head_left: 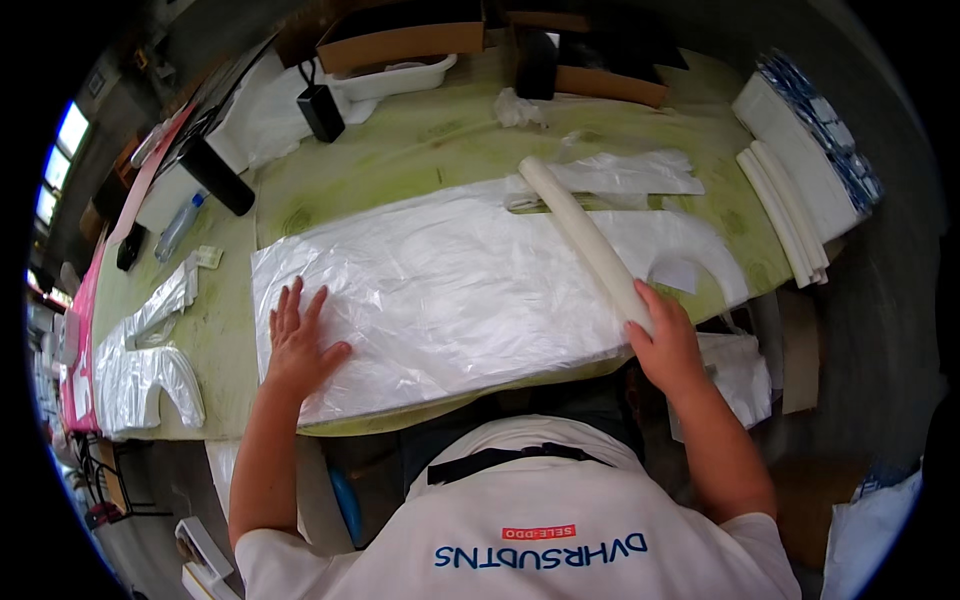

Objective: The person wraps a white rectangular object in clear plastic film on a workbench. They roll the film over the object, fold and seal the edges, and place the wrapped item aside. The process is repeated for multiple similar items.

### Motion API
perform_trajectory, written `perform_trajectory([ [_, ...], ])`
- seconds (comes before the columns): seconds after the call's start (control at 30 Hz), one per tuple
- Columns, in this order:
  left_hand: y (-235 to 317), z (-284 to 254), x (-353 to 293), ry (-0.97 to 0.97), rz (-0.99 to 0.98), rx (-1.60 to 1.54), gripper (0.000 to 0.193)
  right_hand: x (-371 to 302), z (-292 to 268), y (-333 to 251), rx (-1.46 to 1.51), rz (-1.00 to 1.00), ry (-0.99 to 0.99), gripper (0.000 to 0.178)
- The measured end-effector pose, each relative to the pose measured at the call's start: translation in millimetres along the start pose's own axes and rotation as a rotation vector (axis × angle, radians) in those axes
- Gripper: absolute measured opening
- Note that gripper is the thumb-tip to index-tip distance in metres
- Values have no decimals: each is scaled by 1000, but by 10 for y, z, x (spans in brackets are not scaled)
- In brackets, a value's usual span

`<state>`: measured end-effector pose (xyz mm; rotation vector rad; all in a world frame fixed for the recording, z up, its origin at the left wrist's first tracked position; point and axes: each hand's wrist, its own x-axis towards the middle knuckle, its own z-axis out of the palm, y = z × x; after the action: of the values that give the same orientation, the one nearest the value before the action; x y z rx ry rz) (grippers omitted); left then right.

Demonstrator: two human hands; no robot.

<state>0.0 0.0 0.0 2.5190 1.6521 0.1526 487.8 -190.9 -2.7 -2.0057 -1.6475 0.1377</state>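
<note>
A flat white plastic T-shirt bag [430, 280], or a stack of them, lies across the table, its two handles toward the right. My left hand [302, 350] rests palm down on the left end of the bag, fingers stretched out. My right hand [665, 345] is closed round the near end of a long off-white roll or tube [575, 222]. The roll lies slantwise over the bag where the handles begin, its far end reaching toward the upper handle.
Another folded plastic bag [165, 375] lies at the left edge. A black cylinder [215, 175], a clear bottle [180, 228] and a small black box with a loop [320, 110] stand farther back. Cardboard boxes [400, 42] line the far side. More off-white rolls [783, 213] lie right, beside stacked packets [820, 130].
</note>
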Motion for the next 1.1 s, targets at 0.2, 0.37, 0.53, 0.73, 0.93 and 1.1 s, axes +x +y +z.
perform_trajectory([
  [0.2,34,40,-266,174,57,-72,79,-47,-174,-121,75,-90,118,60],
  [0.37,-37,92,-346,64,-6,15,74,29,31,86,-29,-22,41,61],
  [0.53,-129,32,-357,150,10,-5,70,584,137,362,-76,240,99,59],
  [0.73,-259,12,-480,318,5,-76,61,185,-61,271,182,105,226,59],
  [0.93,-588,142,-506,168,-90,36,55,-147,94,51,52,-66,33,58],
  [1.1,-764,173,-346,215,-67,-147,59,369,47,268,-8,183,54,56],
])
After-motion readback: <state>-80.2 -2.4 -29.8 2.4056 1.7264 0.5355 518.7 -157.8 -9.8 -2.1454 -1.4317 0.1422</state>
